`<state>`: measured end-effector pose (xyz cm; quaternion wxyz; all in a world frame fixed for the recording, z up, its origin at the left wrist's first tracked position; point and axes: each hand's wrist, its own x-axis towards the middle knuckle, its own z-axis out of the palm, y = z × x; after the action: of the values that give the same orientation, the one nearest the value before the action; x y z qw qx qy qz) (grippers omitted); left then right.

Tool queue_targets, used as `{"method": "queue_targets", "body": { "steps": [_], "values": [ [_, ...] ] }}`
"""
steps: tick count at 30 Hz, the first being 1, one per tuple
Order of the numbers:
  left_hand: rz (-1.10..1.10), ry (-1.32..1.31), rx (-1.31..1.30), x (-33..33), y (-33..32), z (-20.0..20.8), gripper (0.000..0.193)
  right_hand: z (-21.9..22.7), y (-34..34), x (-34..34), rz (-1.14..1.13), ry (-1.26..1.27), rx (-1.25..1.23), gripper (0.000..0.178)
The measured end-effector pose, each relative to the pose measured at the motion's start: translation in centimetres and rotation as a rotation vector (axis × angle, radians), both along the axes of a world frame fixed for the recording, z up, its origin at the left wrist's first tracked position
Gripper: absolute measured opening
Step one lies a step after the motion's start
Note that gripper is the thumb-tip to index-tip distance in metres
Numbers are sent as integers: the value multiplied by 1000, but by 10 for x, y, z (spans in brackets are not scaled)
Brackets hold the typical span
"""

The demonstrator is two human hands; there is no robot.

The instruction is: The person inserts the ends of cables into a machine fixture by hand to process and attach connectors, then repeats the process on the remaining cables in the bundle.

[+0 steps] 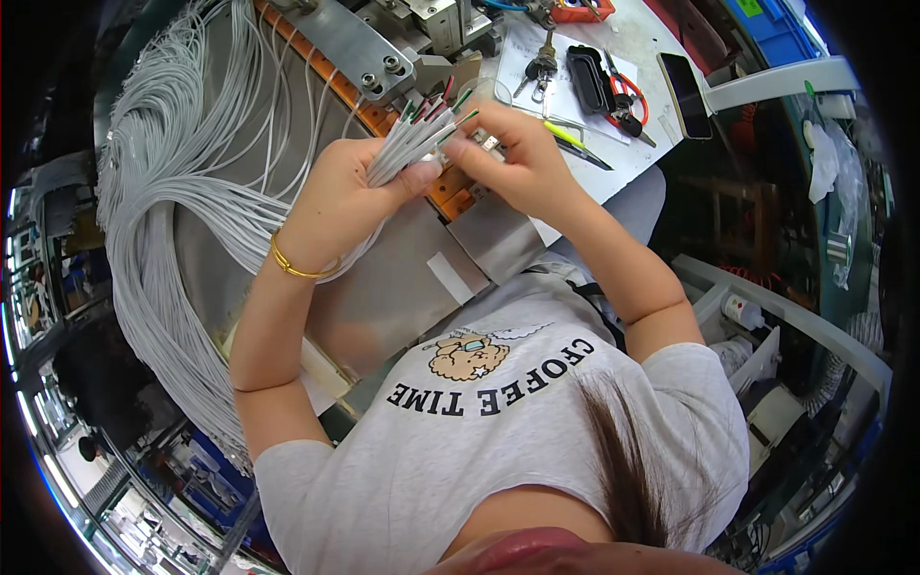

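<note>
My left hand (359, 187) is closed around a bundle of thin white cables (407, 149). Their stripped ends fan upward, showing small green, red and dark wire cores. Close beside it, my right hand (522, 158) has its thumb and bent forefinger pinched at the cable ends on the bundle's right side; its other fingers are partly hidden. Both hands are above an orange strip (458, 196) at the edge of a metal machine. From the bundle, long white cables (153, 192) run back under my left wrist to a large pile on the left.
A metal block with bolts (355, 53) stands just beyond my hands. On the white table at right lie keys (541, 65), a black case (589, 81), red-handled pliers (628, 101), a yellow-green pen (563, 132) and a phone (683, 94). A grey metal plate (383, 297) lies nearer to me.
</note>
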<state>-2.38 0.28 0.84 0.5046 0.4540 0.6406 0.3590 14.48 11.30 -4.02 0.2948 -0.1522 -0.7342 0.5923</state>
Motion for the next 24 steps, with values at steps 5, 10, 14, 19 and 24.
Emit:
{"method": "queue_targets", "body": {
  "steps": [5, 10, 14, 19, 24],
  "values": [
    [-29, -24, 87, 2, 2, 4, 21, 5, 0, 2, 30, 1, 274, 12],
    [-16, -132, -86, 3, 3, 15, 19, 7, -2, 1, 27, -7, 268, 11],
    [-30, -132, -135, 0, 2, 11, 18, 14, -1, 2, 39, -30, 307, 9],
    [-78, -177, -145, -8, 4, 11, 20, 5, 5, -3, 22, 114, 560, 11],
    [-43, -231, -65, -4, 2, 11, 21, -3, 10, -2, 19, 135, 504, 9]
  ]
}}
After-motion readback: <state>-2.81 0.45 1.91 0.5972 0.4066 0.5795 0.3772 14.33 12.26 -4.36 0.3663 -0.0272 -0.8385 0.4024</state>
